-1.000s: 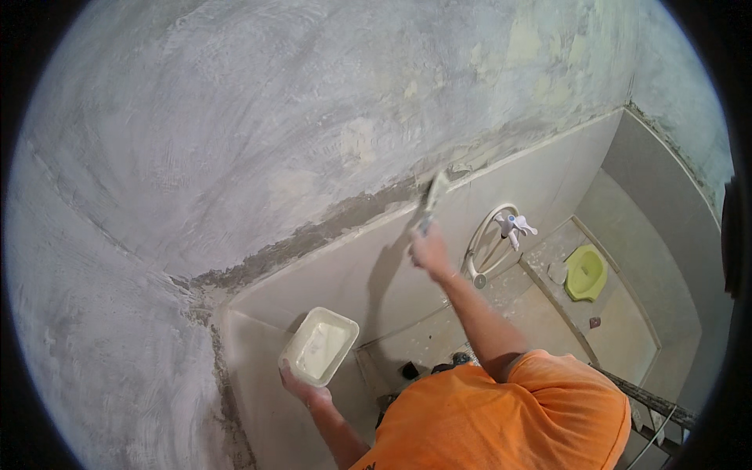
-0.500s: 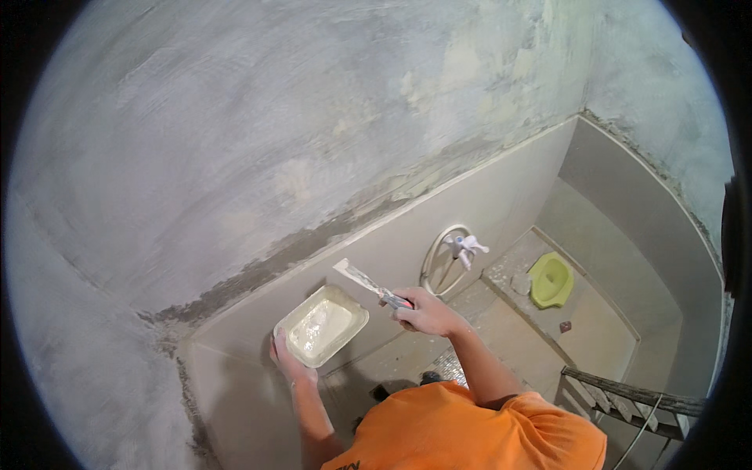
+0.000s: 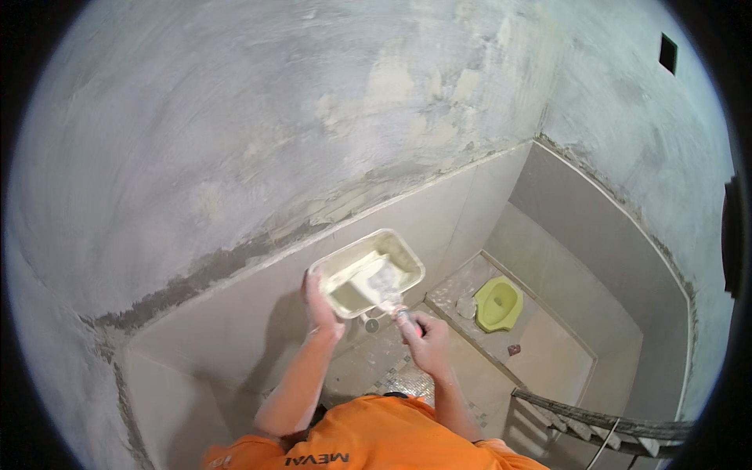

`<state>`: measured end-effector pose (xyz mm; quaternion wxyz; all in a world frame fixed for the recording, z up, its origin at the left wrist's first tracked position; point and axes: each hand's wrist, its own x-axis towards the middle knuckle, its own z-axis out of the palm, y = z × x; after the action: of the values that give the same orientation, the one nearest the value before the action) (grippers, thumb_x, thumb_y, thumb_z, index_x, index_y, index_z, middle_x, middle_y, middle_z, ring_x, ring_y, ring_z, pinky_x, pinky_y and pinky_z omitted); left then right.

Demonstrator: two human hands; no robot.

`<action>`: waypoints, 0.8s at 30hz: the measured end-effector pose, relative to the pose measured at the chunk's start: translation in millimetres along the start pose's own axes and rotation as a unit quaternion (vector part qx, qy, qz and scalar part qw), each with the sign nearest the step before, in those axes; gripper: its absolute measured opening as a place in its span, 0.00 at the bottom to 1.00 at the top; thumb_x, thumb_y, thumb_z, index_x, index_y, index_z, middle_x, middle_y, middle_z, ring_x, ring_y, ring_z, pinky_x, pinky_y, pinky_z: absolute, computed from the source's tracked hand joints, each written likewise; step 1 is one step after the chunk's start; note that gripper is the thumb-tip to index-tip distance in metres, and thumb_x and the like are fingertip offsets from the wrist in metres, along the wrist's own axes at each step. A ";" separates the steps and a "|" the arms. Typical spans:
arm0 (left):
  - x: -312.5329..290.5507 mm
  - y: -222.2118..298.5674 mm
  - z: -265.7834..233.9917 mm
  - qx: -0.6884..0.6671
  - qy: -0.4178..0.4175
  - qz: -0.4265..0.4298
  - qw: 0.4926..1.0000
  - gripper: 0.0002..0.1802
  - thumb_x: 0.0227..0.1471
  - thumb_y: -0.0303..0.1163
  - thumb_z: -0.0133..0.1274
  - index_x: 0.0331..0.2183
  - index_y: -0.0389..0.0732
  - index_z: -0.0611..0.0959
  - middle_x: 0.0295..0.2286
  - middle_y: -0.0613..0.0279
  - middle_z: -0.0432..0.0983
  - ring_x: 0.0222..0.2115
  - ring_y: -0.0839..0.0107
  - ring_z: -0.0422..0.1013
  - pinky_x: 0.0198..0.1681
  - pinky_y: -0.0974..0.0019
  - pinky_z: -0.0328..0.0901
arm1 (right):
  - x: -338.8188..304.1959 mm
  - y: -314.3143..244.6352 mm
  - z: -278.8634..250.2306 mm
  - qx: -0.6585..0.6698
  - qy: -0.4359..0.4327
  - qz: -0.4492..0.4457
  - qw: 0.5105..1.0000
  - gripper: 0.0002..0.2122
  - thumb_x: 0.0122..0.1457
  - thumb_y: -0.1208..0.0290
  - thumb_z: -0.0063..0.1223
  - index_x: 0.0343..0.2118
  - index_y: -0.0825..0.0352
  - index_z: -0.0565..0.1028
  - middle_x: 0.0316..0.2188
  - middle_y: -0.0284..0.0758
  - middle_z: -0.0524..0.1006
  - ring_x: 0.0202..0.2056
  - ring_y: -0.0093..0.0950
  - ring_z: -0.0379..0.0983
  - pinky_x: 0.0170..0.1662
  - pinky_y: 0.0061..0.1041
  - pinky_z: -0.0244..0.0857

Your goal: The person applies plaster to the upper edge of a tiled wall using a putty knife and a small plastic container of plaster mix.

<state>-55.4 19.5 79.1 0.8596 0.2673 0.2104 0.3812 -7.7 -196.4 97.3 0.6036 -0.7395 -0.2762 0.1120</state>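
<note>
My left hand is closed on the left side of a rectangular, cream-coloured tub with rounded corners. Pale, wet putty lies inside it. In my right hand is the handle of a putty knife. The knife's wide blade, smeared with putty, reaches into the tub and lies over the putty. White residue coats the fingers of both hands.
A grey, patchily plastered wall rises ahead above beige tile panels. To the right are a yellow-green squat toilet, a small reddish lump on the floor and a worn ladder. A dark square opening is in the right wall.
The tub has moved up and to the right in my left hand. My right hand has lowered the putty knife from beside the tub into it. The view has shifted to the right.
</note>
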 end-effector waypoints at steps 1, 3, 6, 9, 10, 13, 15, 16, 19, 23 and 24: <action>1.7 -9.3 22.6 -0.011 -0.029 -0.004 1.000 0.22 0.61 0.44 0.49 0.49 0.37 0.76 0.44 0.54 0.77 0.46 0.60 0.76 0.51 0.56 0.71 | 2.1 2.6 -12.4 0.001 0.021 -0.002 1.000 0.16 0.66 0.59 0.56 0.28 0.70 0.78 0.14 0.29 0.70 0.19 0.17 0.65 0.25 0.24 0.60; 1.9 -23.5 59.1 0.019 -0.049 -0.016 0.998 0.26 0.63 0.47 0.45 0.53 0.37 0.76 0.48 0.54 0.77 0.50 0.59 0.74 0.56 0.56 0.67 | 7.4 4.9 -31.7 0.048 0.043 -0.003 0.998 0.17 0.66 0.60 0.55 0.26 0.70 0.77 0.13 0.29 0.69 0.19 0.18 0.64 0.25 0.24 0.59; 3.7 -33.0 94.3 0.029 -0.083 -0.063 0.994 0.30 0.65 0.50 0.41 0.56 0.38 0.75 0.53 0.55 0.75 0.53 0.57 0.72 0.59 0.53 0.64 | 14.9 6.2 -52.1 0.066 0.077 -0.027 0.994 0.18 0.67 0.62 0.53 0.23 0.70 0.73 0.13 0.29 0.68 0.18 0.18 0.64 0.25 0.24 0.58; -11.3 -34.9 136.4 0.060 -0.060 -0.119 0.989 0.31 0.65 0.52 0.39 0.58 0.39 0.73 0.55 0.55 0.73 0.55 0.57 0.70 0.60 0.50 0.62 | 15.0 11.9 -67.0 0.069 0.117 -0.021 0.990 0.18 0.67 0.62 0.54 0.23 0.70 0.73 0.13 0.29 0.68 0.18 0.18 0.63 0.24 0.25 0.58; -6.2 -35.9 140.6 0.067 -0.066 -0.117 0.989 0.32 0.65 0.52 0.39 0.59 0.39 0.73 0.56 0.56 0.72 0.56 0.57 0.69 0.61 0.49 0.62 | 17.3 18.6 -69.2 0.074 0.125 -0.018 0.989 0.18 0.67 0.62 0.54 0.24 0.70 0.73 0.14 0.29 0.68 0.18 0.18 0.63 0.24 0.24 0.58; 11.0 -42.3 140.7 0.054 -0.089 -0.085 0.991 0.33 0.65 0.54 0.38 0.60 0.39 0.71 0.57 0.56 0.71 0.57 0.57 0.68 0.61 0.49 0.61 | 14.1 36.3 -80.7 0.037 0.133 -0.026 0.990 0.16 0.68 0.61 0.54 0.27 0.69 0.74 0.15 0.27 0.67 0.18 0.17 0.62 0.24 0.22 0.57; 21.9 -38.1 137.9 0.043 -0.099 -0.058 0.992 0.34 0.64 0.54 0.40 0.60 0.38 0.71 0.57 0.54 0.71 0.56 0.56 0.69 0.60 0.50 0.63 | 11.8 51.7 -89.2 0.027 0.142 -0.019 0.989 0.15 0.67 0.62 0.55 0.28 0.69 0.74 0.15 0.26 0.68 0.19 0.16 0.62 0.24 0.22 0.57; 22.2 -34.8 137.7 0.040 -0.098 -0.052 0.993 0.34 0.64 0.54 0.41 0.60 0.37 0.71 0.56 0.52 0.72 0.55 0.55 0.71 0.58 0.52 0.65 | 9.4 58.0 -94.8 0.034 0.152 -0.001 0.988 0.14 0.66 0.63 0.56 0.28 0.70 0.74 0.15 0.27 0.68 0.19 0.17 0.62 0.25 0.23 0.58; 14.8 -32.4 141.5 0.056 -0.103 -0.025 0.993 0.33 0.64 0.52 0.43 0.58 0.36 0.71 0.55 0.51 0.72 0.53 0.55 0.73 0.57 0.54 0.68 | 7.2 68.4 -108.2 0.037 0.186 -0.014 0.982 0.12 0.65 0.65 0.57 0.29 0.68 0.75 0.17 0.25 0.68 0.19 0.17 0.63 0.24 0.21 0.57; 21.8 -45.2 114.4 0.080 -0.099 0.003 0.992 0.31 0.66 0.52 0.41 0.59 0.38 0.71 0.55 0.54 0.73 0.55 0.57 0.71 0.60 0.55 0.65 | 9.4 40.8 -107.1 0.161 0.186 -0.023 0.969 0.07 0.64 0.69 0.57 0.33 0.67 0.74 0.21 0.26 0.69 0.19 0.16 0.64 0.24 0.18 0.57; 21.2 -49.4 107.5 0.081 -0.096 0.005 0.992 0.31 0.66 0.52 0.41 0.59 0.38 0.72 0.55 0.54 0.73 0.54 0.57 0.72 0.59 0.55 0.66 | 8.9 34.4 -104.8 0.203 0.183 -0.026 0.962 0.07 0.64 0.69 0.57 0.34 0.67 0.74 0.21 0.26 0.70 0.20 0.15 0.64 0.24 0.18 0.57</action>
<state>45.4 -24.4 127.7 0.8494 0.3725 0.1557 0.3399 61.2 -282.7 91.8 0.7842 -0.6017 -0.1513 0.0131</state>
